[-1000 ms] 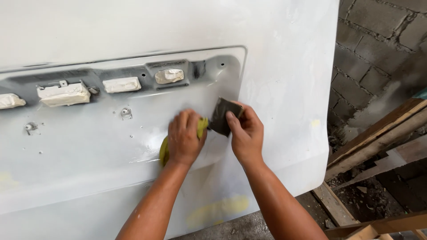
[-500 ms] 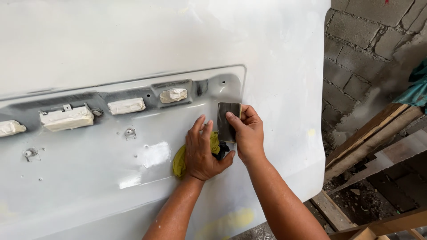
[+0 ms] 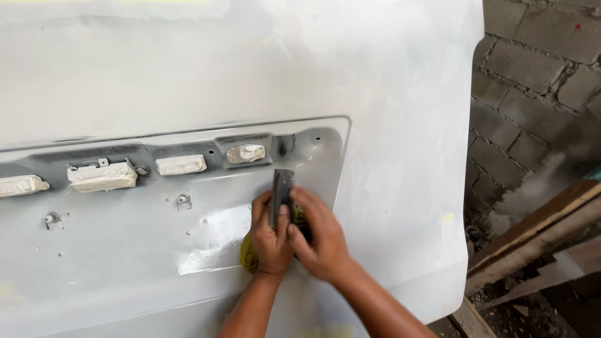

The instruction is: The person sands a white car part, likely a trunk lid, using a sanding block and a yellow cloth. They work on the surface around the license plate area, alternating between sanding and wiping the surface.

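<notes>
Gripping a dark sanding block [image 3: 281, 193] mid-frame, both hands meet: left hand [image 3: 270, 238] fingers clamped on it and a yellow rag [image 3: 248, 255], right hand [image 3: 316, 235] fingers curled together against the white panel [image 3: 400, 125].

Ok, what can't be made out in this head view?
- Yellow cloth: mostly hidden under the left hand.
- Dark scraper: its lower end is covered by both hands; the right hand is motion-blurred.
- White body panel: cut off by the top, left and bottom edges.
- Masked fittings: wrapped in tape, shapes unclear.

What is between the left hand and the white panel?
In the head view, a yellow cloth lies under the left hand, pressed against the white panel.
</notes>
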